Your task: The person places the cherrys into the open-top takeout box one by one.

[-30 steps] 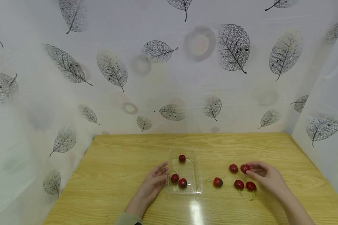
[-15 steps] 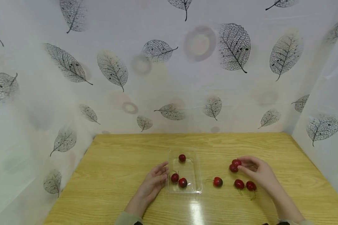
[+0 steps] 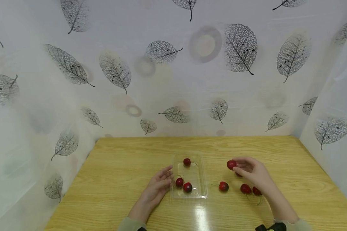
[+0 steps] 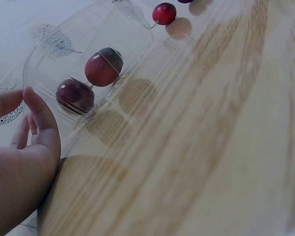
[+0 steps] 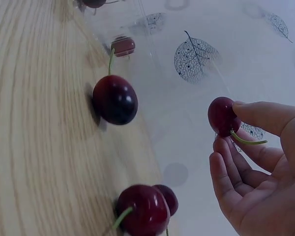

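Observation:
My right hand (image 3: pixel 253 173) pinches a dark red cherry (image 5: pixel 223 116) between thumb and fingertips, held up over the table, its green stem (image 5: pixel 248 141) trailing toward the palm. A clear plastic box (image 3: pixel 195 173) sits left of it with three cherries inside: one at the far end (image 3: pixel 187 162) and two close together near the front, a darker one (image 3: pixel 179 183) and a brighter one (image 3: pixel 187 187). At the box's left wall rests my left hand (image 3: pixel 157 189), fingers loosely extended; in the left wrist view its fingertips (image 4: pixel 30 96) are right at the plastic rim.
Between box and right hand lies a red cherry (image 3: pixel 224 186) with its stem pointing left. Two more cherries, one (image 3: pixel 245 189) beside another (image 3: pixel 256 191), lie below the right hand; another (image 3: pixel 238 174) is mostly hidden behind its fingers. A leaf-patterned sheet (image 3: pixel 173 80) encloses the wooden table (image 3: pixel 118 166).
The right hand has lifted a cherry off the right-hand group and carried it leftward, past another cherry. My left hand and the box have stayed put.

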`<state>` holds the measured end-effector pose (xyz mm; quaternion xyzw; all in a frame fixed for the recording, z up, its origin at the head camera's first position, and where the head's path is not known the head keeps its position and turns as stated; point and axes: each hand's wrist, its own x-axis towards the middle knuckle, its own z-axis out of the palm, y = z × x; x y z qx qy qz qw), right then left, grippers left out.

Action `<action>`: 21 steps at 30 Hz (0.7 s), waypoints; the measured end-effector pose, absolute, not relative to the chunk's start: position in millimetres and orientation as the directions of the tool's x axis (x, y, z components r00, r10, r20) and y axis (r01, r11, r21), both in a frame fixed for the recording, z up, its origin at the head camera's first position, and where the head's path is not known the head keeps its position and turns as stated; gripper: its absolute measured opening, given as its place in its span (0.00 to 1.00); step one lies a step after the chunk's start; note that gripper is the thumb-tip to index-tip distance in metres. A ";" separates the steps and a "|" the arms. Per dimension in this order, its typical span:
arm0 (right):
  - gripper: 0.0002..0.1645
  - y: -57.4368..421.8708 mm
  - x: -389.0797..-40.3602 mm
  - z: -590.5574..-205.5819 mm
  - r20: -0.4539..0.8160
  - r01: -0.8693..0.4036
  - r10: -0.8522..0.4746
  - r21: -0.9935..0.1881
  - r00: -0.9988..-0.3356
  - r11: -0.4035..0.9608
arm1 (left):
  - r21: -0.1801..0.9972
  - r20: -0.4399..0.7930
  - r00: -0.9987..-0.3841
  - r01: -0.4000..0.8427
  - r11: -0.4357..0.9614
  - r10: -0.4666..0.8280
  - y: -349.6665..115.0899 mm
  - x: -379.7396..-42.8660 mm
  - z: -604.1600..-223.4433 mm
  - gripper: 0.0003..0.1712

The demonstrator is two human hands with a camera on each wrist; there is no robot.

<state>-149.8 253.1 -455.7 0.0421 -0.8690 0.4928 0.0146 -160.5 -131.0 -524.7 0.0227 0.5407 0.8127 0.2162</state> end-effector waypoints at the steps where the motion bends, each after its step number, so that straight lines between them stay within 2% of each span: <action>1: 0.22 251.0 -150.4 -455.1 0.068 -0.091 -0.063 -0.860 -0.996 0.503 | 0.888 -0.199 -0.906 -0.328 -0.323 0.373 -130.7 -160.6 -524.8 0.37; 21: 0.22 215.7 -164.8 -447.7 0.119 -0.170 -0.147 -0.896 -0.982 0.411 | 0.882 -0.195 -0.908 -0.327 -0.339 0.371 -129.2 -161.1 -525.3 0.36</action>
